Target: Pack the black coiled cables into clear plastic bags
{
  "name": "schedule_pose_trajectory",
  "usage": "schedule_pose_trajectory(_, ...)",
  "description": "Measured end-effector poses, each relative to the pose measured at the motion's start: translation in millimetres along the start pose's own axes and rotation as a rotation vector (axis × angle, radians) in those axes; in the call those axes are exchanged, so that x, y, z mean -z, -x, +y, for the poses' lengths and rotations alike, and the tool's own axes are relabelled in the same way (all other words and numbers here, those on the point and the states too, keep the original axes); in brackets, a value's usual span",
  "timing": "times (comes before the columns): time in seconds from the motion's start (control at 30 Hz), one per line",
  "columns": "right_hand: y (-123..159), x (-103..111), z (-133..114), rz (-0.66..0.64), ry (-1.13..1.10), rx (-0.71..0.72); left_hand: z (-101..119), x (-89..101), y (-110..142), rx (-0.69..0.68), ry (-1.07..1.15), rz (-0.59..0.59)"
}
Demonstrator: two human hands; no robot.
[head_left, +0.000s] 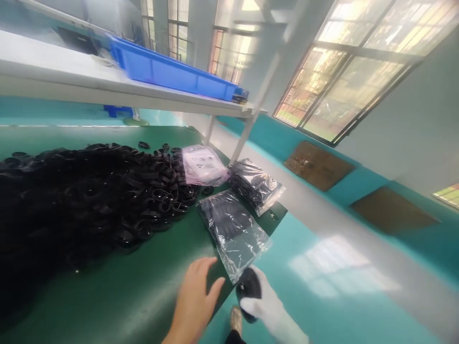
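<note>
Filling the left: a big heap (89,200) of small black rings and loops, piled on the green table (143,282); the near part of it is blurry.
Blue bin: a long blue bin (179,74) on the white shelf (53,86), above the far side of the table.
Left hand: the left hand (195,296) is bare, over the near part of the table by its right edge. Its fingers and thumb are spread apart.
Pink packet: a see-through pink packet (204,165) with marks on it, flat on the table, just right of the heap.
Clear bag: a clear bag (233,224) with dark things in its far part. Its near end is close to the hands.
Right hand: the right hand (267,301), in white, is just past the table's right edge. Its fingers are pinching a black oval piece (249,291).
Shiny bag: a shiny bag (254,181) of black things, on the far right part of the table.
Brown boards: two brown boards (317,165) by the blue-green wall at right.
</note>
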State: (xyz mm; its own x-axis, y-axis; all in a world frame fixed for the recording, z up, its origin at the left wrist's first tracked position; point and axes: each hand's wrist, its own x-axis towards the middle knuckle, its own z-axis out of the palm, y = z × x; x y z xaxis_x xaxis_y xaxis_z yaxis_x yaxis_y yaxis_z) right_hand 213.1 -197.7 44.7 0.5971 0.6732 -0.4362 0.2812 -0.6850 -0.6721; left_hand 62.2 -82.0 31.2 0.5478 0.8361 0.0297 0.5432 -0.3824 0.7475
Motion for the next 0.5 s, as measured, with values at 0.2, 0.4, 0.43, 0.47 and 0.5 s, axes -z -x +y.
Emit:
schedule_pose_trajectory(0.2, -39, 46, 90, -0.015, 0.159, 0.093, 46, -112.5, -45, -0.206, -0.44, 0.004)
schedule_pose_trajectory(0.4, -89, 51, 68, -0.245, 0.364, 0.452, 51, -112.6, -48, -0.155, -0.629, 0.033)
schedule_pose_trajectory(0.43, -96, 52, 62, -0.262, 0.388, 0.491, 54, -110.8, -48, -0.136, -0.62, 0.039)
schedule_pose_trajectory(0.47, -103, 53, 58, -0.27, 0.409, 0.523, 57, -109.3, -48, -0.114, -0.604, 0.046)
schedule_pose_trajectory(0.5, -111, 54, 54, -0.265, 0.425, 0.548, 60, -108.1, -49, -0.09, -0.586, 0.055)
